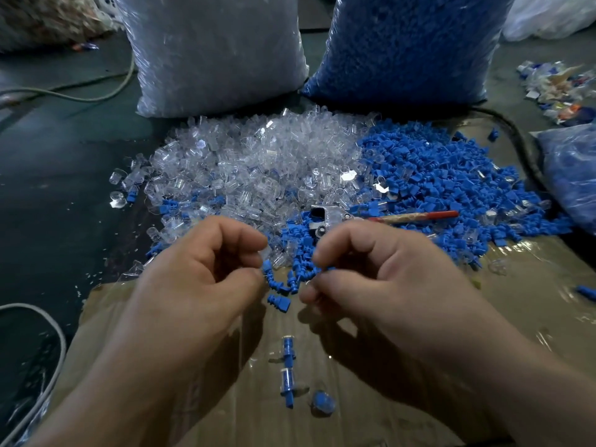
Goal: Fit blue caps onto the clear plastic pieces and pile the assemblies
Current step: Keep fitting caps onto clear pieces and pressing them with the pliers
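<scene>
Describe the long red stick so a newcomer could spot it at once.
Start at the tall bag of blue caps, back right; a loose blue cap heap spreads before it. On the heap's near edge, just beyond the right hand, lies the red stick. It is the only long red thing among small blue and clear pieces.

Left sack [213, 53] and right sack [406, 46] at back, side by side; piece heap [258, 162] before left sack; cap heap [435, 175] touching its right side; tool [416, 216] on cap heap; assemblies [287, 372] on cardboard [403, 414], nearest.
</scene>
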